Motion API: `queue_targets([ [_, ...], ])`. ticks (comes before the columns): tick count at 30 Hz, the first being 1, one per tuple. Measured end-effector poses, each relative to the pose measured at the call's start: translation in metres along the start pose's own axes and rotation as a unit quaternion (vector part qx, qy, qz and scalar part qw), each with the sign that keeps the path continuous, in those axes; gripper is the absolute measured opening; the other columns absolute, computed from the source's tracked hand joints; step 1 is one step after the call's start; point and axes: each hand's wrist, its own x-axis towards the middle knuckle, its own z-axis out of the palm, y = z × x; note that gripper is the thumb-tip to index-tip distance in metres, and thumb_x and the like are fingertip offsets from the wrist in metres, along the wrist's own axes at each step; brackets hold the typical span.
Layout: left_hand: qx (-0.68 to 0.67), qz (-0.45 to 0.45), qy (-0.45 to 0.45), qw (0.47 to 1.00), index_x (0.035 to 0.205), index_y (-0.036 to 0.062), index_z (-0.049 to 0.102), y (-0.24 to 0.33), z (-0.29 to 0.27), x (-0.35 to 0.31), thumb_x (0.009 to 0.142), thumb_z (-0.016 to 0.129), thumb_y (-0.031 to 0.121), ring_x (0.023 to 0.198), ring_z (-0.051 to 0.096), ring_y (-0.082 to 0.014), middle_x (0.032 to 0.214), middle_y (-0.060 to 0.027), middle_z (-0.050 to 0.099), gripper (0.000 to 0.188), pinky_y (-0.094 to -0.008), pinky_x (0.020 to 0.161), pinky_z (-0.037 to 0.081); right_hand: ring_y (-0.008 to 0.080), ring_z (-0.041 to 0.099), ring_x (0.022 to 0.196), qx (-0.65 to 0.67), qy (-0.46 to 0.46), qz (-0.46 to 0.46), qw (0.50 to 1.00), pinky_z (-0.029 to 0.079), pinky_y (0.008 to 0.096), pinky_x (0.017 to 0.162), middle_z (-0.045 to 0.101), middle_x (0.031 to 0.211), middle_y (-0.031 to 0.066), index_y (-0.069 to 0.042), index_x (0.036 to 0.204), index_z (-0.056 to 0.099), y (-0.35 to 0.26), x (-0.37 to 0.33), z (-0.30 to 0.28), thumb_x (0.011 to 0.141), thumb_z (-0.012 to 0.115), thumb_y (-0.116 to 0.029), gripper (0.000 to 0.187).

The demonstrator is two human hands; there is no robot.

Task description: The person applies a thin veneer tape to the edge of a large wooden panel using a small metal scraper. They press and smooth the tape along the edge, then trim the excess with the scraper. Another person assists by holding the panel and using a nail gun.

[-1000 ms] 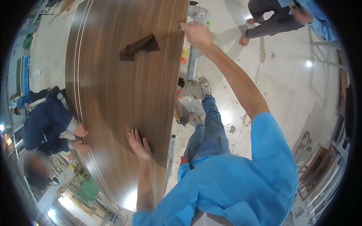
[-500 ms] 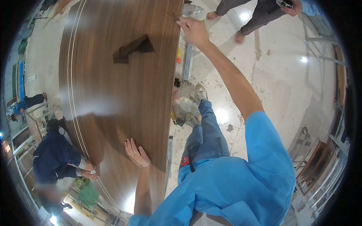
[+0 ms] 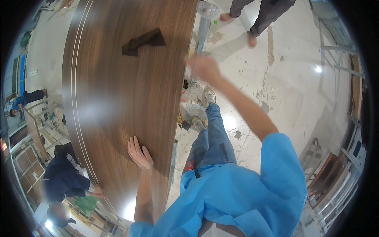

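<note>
Woodgrain panel (image 3: pixel 118 87) above stained, pale floor (image 3: pixel 294 94)

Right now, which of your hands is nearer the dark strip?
The right hand, by the panel's edge, right of the dark strip; the left hand rests on the panel, much lower in view.

The right hand (image 3: pixel 204 68) has come nearer the body along the brown board (image 3: pixel 122 87).
</note>
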Motion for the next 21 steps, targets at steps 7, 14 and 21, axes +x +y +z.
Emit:
queue_targets([
  [7, -0.021, 0.005, 0.003, 1.000, 0.151, -0.0008, 0.050, -0.005, 0.005, 0.001, 0.099, 0.051, 0.016, 0.147, 0.039, -0.0437, 0.155, -0.0219, 0.048, 0.054, -0.0570, 0.121, 0.029, 0.0306, 0.070, 0.085, -0.047, 0.065, -0.060, 0.995, 0.058, 0.0459, 0.071, 0.070, 0.088, 0.0098, -0.014, 0.122, 0.069, 0.025, 0.063, -0.017, 0.098, 0.058, -0.015, 0.027],
  [14, -0.025, 0.007, 0.020, 0.999, 0.150, 0.0011, 0.052, -0.004, 0.004, -0.009, 0.100, 0.053, 0.016, 0.147, 0.040, -0.0435, 0.155, -0.0201, 0.049, 0.052, -0.0568, 0.120, 0.029, 0.0326, 0.071, 0.089, -0.013, -0.038, -0.196, 0.980, 0.060, 0.0460, 0.074, 0.071, 0.098, 0.0121, -0.009, 0.134, 0.059, -0.047, -0.073, 0.006, 0.094, 0.060, -0.015, 0.041],
  [21, -0.025, 0.011, 0.028, 0.999, 0.150, 0.0014, 0.052, -0.007, 0.004, -0.011, 0.104, 0.050, 0.022, 0.146, 0.041, -0.0434, 0.154, -0.0202, 0.050, 0.051, -0.0568, 0.120, 0.030, 0.0317, 0.070, 0.084, 0.009, 0.182, -0.109, 0.977, 0.059, 0.0433, 0.068, 0.070, 0.093, 0.0132, -0.007, 0.121, 0.064, -0.002, 0.007, 0.009, 0.101, 0.056, -0.016, 0.024],
])
